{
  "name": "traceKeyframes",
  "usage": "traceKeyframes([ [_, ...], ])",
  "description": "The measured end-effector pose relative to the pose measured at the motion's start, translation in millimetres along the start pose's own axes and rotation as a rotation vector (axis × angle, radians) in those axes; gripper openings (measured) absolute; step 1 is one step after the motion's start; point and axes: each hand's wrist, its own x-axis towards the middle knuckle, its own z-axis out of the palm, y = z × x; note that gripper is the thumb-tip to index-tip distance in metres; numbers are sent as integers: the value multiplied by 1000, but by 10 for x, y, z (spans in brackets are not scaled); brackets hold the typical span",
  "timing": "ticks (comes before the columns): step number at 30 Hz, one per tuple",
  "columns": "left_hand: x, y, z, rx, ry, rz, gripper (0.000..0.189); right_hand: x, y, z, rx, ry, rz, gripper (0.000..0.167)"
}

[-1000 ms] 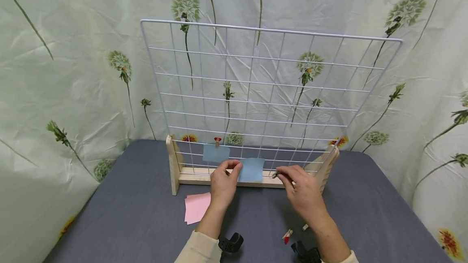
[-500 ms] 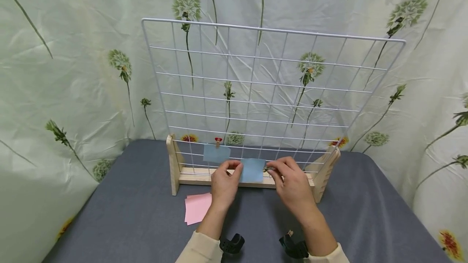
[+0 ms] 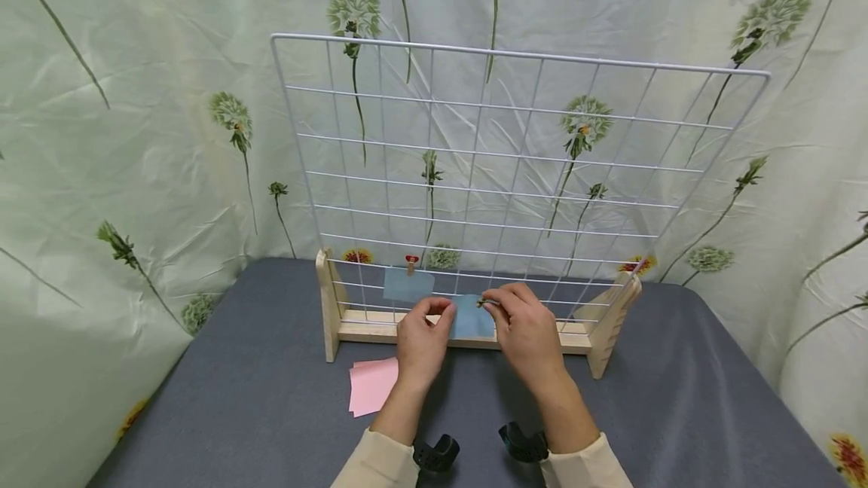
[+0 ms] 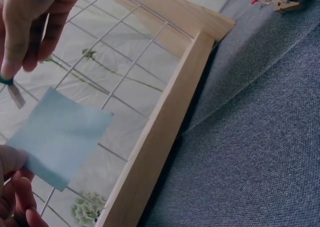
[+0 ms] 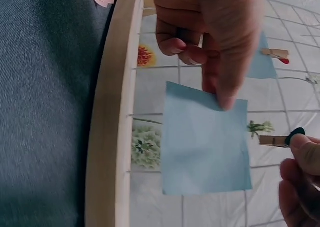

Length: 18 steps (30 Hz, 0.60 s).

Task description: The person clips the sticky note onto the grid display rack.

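My left hand (image 3: pixel 423 341) pinches the left edge of a light blue square of paper (image 3: pixel 472 322) between thumb and fingers, holding it against the lower part of a white wire grid (image 3: pixel 515 55). My right hand (image 3: pixel 529 333) pinches a small wooden clothespin (image 5: pixel 273 140) by its dark green end. In the right wrist view the clothespin's tip points toward the paper's top edge, a short gap away. To the left, another blue paper (image 3: pixel 407 286) hangs on the grid from a clothespin with a red heart (image 3: pixel 411 263).
The grid stands in a wooden base (image 3: pixel 369 331) with upright side pieces. Pink paper squares (image 3: pixel 373 386) lie on the grey cloth (image 3: pixel 271 413) in front of it, left of my hands. In the left wrist view, clothespins with red ends (image 4: pixel 287 6) lie on the cloth.
My right hand has moved left and slightly up with the clothespin, from right of the blue paper to its top edge. The left hand has kept its hold on the paper.
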Motion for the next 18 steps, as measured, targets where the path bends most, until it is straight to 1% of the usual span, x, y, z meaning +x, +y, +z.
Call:
traceKeyframes([
  [3, -7, -1, 10, 7, 4, -3, 6, 10, 0, 70, -5, 24, 7, 11],
  [7, -13, -10, 18, 20, 20, 8, 6, 11, 13, 138, -16, 57, 16, 8],
  [13, -5, 3, 11, 40, 31, 29, 6, 9, 51, 208, -15, 114, -6, 8],
  [18, 1, 3, 7, 43, 36, 20, 6, 14, 60, 233, -23, 110, -4, 8],
])
